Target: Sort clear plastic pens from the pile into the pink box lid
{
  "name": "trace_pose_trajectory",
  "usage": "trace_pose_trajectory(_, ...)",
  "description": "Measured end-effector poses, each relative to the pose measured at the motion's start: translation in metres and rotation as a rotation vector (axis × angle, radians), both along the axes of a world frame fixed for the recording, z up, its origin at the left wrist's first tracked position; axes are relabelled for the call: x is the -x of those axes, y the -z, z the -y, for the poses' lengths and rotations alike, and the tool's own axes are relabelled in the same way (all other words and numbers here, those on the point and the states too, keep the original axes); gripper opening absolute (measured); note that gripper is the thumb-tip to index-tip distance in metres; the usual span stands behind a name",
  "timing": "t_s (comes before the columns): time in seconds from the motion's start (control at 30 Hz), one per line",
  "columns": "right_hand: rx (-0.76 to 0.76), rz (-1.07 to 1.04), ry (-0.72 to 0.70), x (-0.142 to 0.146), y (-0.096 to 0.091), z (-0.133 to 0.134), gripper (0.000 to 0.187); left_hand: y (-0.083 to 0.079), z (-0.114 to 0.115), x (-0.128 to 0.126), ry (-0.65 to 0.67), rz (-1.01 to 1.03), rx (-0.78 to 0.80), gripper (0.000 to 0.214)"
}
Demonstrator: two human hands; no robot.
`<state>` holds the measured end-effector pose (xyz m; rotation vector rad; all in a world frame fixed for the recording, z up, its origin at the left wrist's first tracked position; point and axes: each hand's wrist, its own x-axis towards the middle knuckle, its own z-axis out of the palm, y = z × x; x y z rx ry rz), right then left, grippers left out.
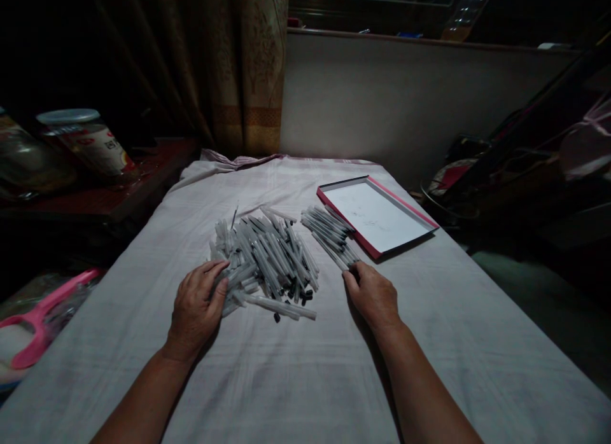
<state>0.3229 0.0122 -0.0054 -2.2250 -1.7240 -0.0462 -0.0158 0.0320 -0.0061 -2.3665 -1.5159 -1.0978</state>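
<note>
A jumbled heap of clear plastic pen barrels (272,250) lies on the cloth-covered table, with several small black caps (305,296) at its near right edge. My left hand (198,301) curls around pen barrels at the heap's left side; its fingertips are partly hidden among them. Right of the heap, more barrels lie side by side in a neat row (327,226). My right hand (375,294) pinches the near end of a pen barrel at the close end of this row, thumb and fingers together. Just beyond lies a shallow red-edged tray (405,208) with a white bottom.
A pale checked cloth (267,393) covers the table. To the left, lidded jars (95,145) stand on a dark red cabinet (157,177), and a pink handle-like object (48,317) sits below. A patterned curtain (260,69) and pale wall (358,94) close off the back.
</note>
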Motion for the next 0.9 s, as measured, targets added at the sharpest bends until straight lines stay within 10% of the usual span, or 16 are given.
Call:
trace_pose_trajectory(0.3,-0.289,-0.574,-0.241,0.019,-0.015,0.011,0.019,-0.009,0.008,-0.009,0.029,-0.059,-0.072,0.035)
trace_pose_trajectory(0.53,-0.083,-1.122,-0.403,0.056,-0.023,0.022,0.014,-0.019,0.018,-0.020,0.137,-0.113,-0.091,0.041)
trace_pose_trajectory(0.9,-0.013,-1.265,-0.372,0.055,-0.027,0.018,0.022,-0.016,0.015,-0.013,0.133,-0.069,-0.068,0.022)
